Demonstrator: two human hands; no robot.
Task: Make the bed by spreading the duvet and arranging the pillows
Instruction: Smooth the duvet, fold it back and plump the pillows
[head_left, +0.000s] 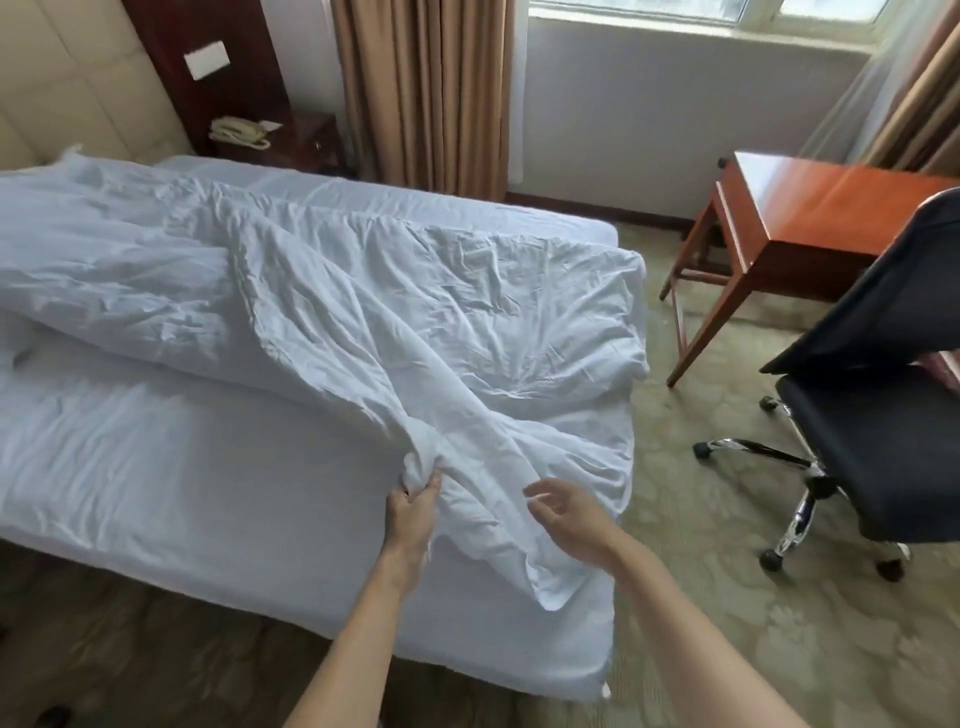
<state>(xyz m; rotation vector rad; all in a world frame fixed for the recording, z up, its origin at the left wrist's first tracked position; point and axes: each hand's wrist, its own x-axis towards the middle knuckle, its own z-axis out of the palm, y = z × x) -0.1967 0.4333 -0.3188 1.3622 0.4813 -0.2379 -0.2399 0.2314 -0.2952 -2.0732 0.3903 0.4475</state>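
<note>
Duvet (337, 291), white and heavily creased, is lying bunched in a diagonal heap across the bed (156, 467), running from ten o'clock near the headboard down to a gathered corner at six o'clock. Bare sheet is showing along the near side and at the far edge. The left hand (413, 512) is making a tight grip on a twisted fold of that corner. The right hand (563, 512) is hovering just beside the fabric at five o'clock, its grip wide, fingers loosely spread and holding nothing. At three o'clock a black office chair (872, 441) is standing near a wooden worktop (810, 208).
</note>
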